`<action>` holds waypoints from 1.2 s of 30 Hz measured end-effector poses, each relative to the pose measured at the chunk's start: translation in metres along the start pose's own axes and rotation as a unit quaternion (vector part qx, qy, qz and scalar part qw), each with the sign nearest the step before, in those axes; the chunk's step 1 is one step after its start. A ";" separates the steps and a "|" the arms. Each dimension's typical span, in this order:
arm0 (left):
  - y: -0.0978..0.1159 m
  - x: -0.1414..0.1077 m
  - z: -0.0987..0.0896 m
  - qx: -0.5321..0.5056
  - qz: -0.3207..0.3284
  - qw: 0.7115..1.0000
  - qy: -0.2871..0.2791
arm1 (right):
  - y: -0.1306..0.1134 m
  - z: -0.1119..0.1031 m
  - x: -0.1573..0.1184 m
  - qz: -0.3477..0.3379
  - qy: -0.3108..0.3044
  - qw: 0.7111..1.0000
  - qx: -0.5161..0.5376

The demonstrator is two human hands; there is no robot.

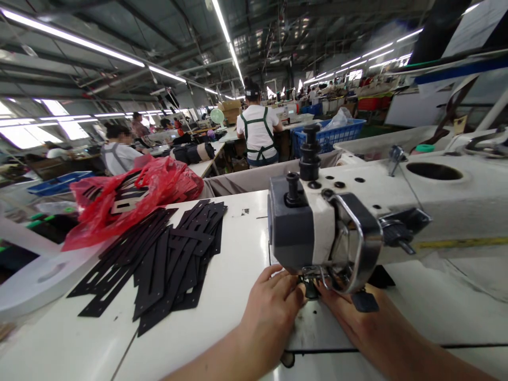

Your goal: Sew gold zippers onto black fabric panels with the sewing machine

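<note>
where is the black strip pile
In the head view, the black strip pile lies left of the sewing machine, in front of the red bag.

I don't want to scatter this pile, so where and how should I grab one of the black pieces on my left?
Probably best to pinch one of the upper black pieces by its near end, coming from your side with the left hand. They look flat and thin, overlapping, with near ends fanned toward you, so one should come free there.

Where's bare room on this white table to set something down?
Bare tabletop lies between the black pieces and left hand, and along the pieces' near side. Crowded: beneath the sewing machine head, where the right hand also sits.
</note>
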State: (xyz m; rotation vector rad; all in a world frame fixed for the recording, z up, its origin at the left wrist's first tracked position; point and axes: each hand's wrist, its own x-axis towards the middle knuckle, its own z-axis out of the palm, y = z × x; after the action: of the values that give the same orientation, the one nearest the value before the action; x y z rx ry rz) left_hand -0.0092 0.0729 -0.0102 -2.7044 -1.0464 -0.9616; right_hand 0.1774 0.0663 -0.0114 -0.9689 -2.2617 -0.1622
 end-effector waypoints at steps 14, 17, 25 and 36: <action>-0.002 -0.001 0.000 -0.019 -0.008 1.000 -0.006 | 0.003 0.001 0.000 -0.034 0.014 0.999 0.015; -0.003 -0.001 0.000 -0.020 -0.009 1.000 -0.002 | 0.003 0.000 -0.001 -0.034 -0.006 0.999 0.018; -0.007 -0.001 0.004 -0.036 -0.011 0.999 0.012 | 0.005 0.004 0.000 -0.017 -0.008 1.000 0.025; -0.011 -0.002 0.010 -0.042 -0.022 0.998 0.051 | 0.030 -0.019 -0.005 -0.023 -0.039 0.999 -0.026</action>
State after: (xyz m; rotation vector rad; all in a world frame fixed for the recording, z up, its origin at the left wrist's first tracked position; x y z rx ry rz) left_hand -0.0117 0.0830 -0.0209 -2.6767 -1.0734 -1.1626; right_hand 0.2102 0.0779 -0.0041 -0.9664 -2.3622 -0.2065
